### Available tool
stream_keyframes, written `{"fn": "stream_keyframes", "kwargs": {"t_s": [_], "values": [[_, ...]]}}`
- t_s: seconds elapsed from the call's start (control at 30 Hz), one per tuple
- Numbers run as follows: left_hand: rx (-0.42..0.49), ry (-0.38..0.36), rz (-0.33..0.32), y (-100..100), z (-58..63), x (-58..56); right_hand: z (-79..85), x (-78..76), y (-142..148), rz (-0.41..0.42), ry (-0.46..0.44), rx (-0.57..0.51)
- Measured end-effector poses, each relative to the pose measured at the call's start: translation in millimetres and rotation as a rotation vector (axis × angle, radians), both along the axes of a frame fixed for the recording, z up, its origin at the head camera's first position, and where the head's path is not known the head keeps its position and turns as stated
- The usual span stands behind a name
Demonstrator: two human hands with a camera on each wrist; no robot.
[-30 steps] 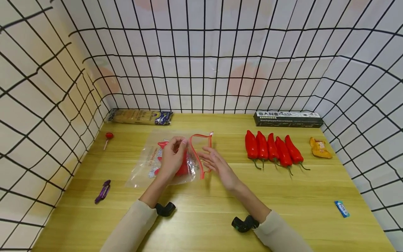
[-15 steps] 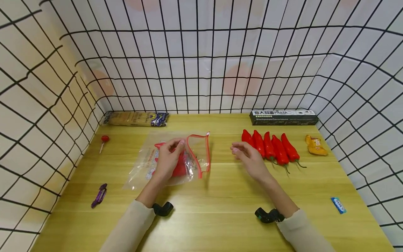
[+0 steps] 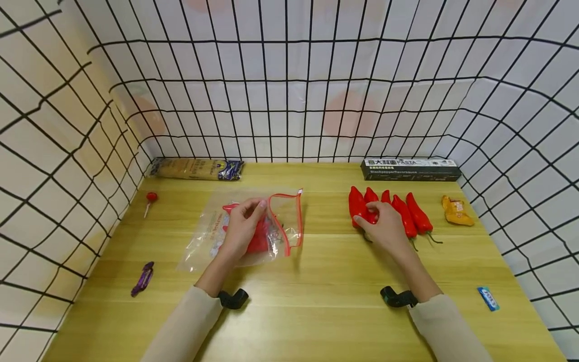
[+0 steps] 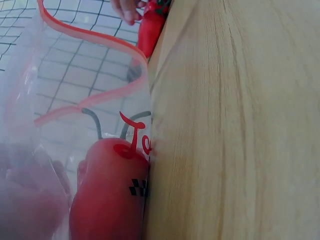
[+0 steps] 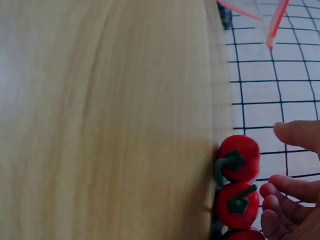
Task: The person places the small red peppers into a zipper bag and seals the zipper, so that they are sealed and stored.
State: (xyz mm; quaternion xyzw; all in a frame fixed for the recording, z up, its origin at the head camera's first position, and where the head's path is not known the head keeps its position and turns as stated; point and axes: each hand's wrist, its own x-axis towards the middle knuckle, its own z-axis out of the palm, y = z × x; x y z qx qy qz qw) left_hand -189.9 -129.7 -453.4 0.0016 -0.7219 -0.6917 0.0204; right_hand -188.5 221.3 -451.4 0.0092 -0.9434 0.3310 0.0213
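A clear zip bag [image 3: 203,236] with a red zip edge lies left of centre, its mouth standing open to the right. Red peppers [image 3: 259,241] show inside it, their stems toward the mouth in the left wrist view. My left hand [image 3: 242,226] pinches the bag's upper film close to the mouth. My right hand [image 3: 386,226] hovers over the left part of a row of several red peppers, thumb and fingers apart. Beside these fingers, the right wrist view shows one red pepper [image 5: 242,162] with a green stem; none is between thumb and fingers there.
A noodle packet [image 3: 194,169] and a dark pasta box [image 3: 411,171] lie along the back. At left are a lollipop [image 3: 152,196] and a purple wrapped candy [image 3: 142,279]. An orange packet [image 3: 457,211] and a small blue packet [image 3: 488,298] lie at right. Black wire mesh [image 3: 294,100] surrounds the table.
My right hand has left the bag's mouth and moved right to the pepper row, its thumb and fingers spreading. My left hand keeps its pinch on the bag.
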Motion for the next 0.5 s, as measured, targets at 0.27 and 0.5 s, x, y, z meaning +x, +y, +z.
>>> {"fn": "stream_keyframes", "kwargs": {"t_s": [0.27, 0.5], "values": [[-0.022, 0.011, 0.008, -0.3, -7.3, -2.5, -6.2, -4.0, -4.0, 0.021, -0.007, 0.109], [-0.020, 0.002, 0.002, 0.9, -7.3, -1.6, -10.5, -5.0, -12.1, 0.076, 0.052, 0.191]]}}
